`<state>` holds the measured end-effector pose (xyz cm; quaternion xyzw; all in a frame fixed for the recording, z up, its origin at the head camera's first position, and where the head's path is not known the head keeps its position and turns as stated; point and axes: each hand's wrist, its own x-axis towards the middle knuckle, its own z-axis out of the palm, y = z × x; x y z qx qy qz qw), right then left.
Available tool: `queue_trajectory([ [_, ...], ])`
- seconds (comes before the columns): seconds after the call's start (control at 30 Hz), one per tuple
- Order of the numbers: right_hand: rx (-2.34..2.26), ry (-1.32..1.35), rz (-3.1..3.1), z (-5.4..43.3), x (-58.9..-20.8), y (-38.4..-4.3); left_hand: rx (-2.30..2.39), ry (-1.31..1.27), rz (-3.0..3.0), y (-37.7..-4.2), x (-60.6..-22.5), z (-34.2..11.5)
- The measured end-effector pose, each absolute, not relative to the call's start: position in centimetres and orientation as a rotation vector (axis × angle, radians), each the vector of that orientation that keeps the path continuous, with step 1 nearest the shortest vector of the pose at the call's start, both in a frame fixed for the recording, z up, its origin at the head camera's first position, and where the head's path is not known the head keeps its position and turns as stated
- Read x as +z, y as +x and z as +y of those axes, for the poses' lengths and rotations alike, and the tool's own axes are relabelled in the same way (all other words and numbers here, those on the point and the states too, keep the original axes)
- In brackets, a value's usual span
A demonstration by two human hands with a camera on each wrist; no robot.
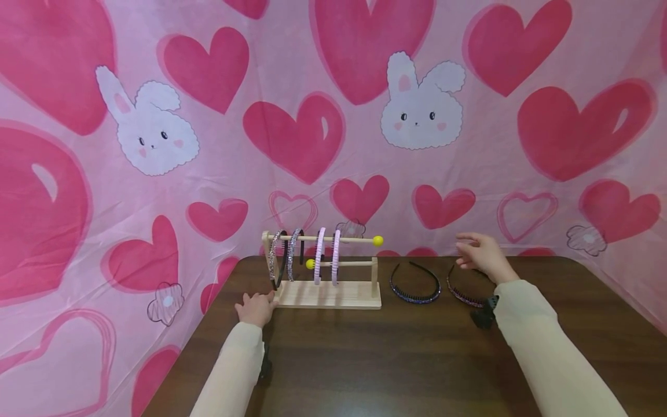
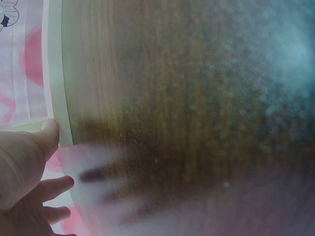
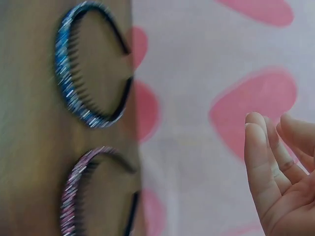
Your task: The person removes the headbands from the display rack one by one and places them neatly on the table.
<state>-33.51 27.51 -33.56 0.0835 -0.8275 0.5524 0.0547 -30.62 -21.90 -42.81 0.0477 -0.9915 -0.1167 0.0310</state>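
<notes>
A pale wooden headband rack stands on the table, two glittery headbands and two lilac ones hanging from its bars. My left hand is at the base's left end; in the left wrist view its thumb touches the base's corner, the other fingers spread. My right hand hovers, fingers loosely bent and holding nothing, over a pink glitter headband that it partly hides. Left of that lies a blue glitter headband. Both lie on the table in the right wrist view, the blue one whole.
The dark wooden table ends at the back against a pink cloth with hearts and rabbits. Yellow balls cap the rack's bar ends. A black wrist device hangs at the right cuff.
</notes>
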Motion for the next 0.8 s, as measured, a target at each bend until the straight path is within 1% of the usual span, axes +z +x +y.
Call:
queue_trajectory([
  [0.17,1.642,0.323,-2.493,25.3,-31.3,-33.7,-0.358,0.144,-3.053,-30.5,-42.7,-21.9],
  [0.37,1.566,0.395,-2.529,22.7,-29.5,-33.9,-0.362,0.127,-3.044,-30.3,-42.7,-21.9],
  [0.8,1.466,0.487,-2.58,16.6,-28.1,-34.2,-0.359,0.125,-3.038,-30.5,-42.7,-21.9],
])
